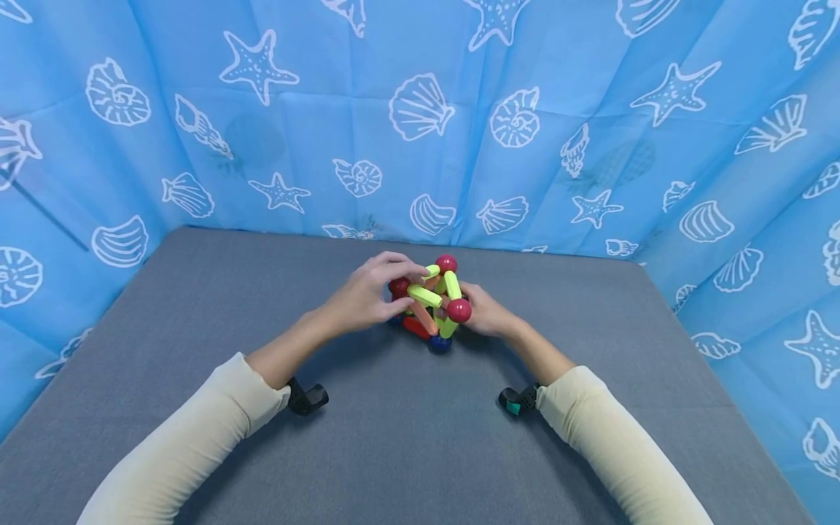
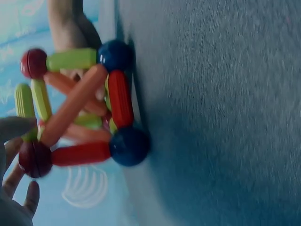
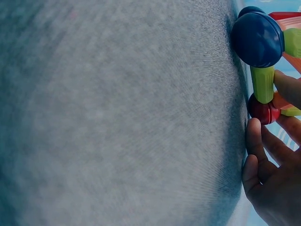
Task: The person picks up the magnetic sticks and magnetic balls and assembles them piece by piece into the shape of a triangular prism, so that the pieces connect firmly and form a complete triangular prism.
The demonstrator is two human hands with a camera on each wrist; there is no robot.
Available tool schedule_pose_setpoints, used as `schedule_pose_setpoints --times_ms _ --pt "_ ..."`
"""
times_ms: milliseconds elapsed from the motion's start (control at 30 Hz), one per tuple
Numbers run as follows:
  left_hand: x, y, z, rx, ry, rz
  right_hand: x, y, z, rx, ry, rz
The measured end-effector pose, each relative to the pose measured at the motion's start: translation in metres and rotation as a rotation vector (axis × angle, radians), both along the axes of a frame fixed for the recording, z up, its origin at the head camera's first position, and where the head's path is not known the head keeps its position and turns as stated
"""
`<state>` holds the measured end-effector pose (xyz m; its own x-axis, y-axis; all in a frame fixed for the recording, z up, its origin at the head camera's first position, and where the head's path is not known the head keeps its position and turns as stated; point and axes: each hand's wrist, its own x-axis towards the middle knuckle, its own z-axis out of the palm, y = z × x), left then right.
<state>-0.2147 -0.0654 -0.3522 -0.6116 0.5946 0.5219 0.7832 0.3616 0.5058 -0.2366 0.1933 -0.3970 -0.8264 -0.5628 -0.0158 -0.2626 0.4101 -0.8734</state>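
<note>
A frame of magnetic sticks and balls [image 1: 420,312] stands on the grey table, with blue balls [image 2: 129,147] at its base and red balls [image 1: 447,264] higher up. Orange sticks [image 2: 75,106] cross its sides. At the upper left corner, my left hand [image 1: 370,292] pinches a yellow-green magnetic stick [image 1: 425,295] by a dark red ball [image 2: 35,158]. One end of that stick stands free, short of the front right red ball [image 1: 459,310]. From the right, my right hand [image 1: 485,312] holds the frame low at the back, its thumb on a green stick [image 3: 263,84] near a red ball [image 3: 263,109].
Grey cloth covers the table [image 1: 407,445]. A blue curtain [image 1: 367,131] printed with shells and starfish hangs along its back and sides. Dark wrist devices [image 1: 307,397] sit at both cuffs, just above the tabletop.
</note>
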Motion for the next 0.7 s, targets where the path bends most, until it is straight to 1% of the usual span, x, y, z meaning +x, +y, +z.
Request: schedule_pose_setpoints --times_ms 33,167,233,267,367,433,533,700 --pt "0.001 0.002 0.000 -0.021 0.027 -0.007 0.000 0.000 0.000 -0.001 0.000 -0.001" --pt "0.008 0.017 0.004 -0.118 0.170 -0.020 0.001 0.000 0.001 -0.009 0.016 -0.003" --pt "0.011 0.027 0.004 -0.169 0.219 -0.010 0.001 0.000 0.000 -0.012 0.050 0.017" --pt "0.013 0.032 0.004 -0.199 0.232 -0.001 0.001 0.001 0.000 -0.013 0.069 0.027" --pt "0.017 0.044 0.003 -0.275 0.217 0.028 0.001 0.001 -0.003 -0.002 0.136 0.049" --pt "0.018 0.049 0.001 -0.292 0.191 0.043 0.000 0.002 -0.004 0.004 0.169 0.056" --pt "0.017 0.052 0.001 -0.270 0.177 0.051 -0.001 0.002 -0.004 0.006 0.179 0.045" --pt "0.016 0.049 0.003 -0.225 0.168 0.013 -0.002 0.002 -0.004 0.016 0.142 0.005"
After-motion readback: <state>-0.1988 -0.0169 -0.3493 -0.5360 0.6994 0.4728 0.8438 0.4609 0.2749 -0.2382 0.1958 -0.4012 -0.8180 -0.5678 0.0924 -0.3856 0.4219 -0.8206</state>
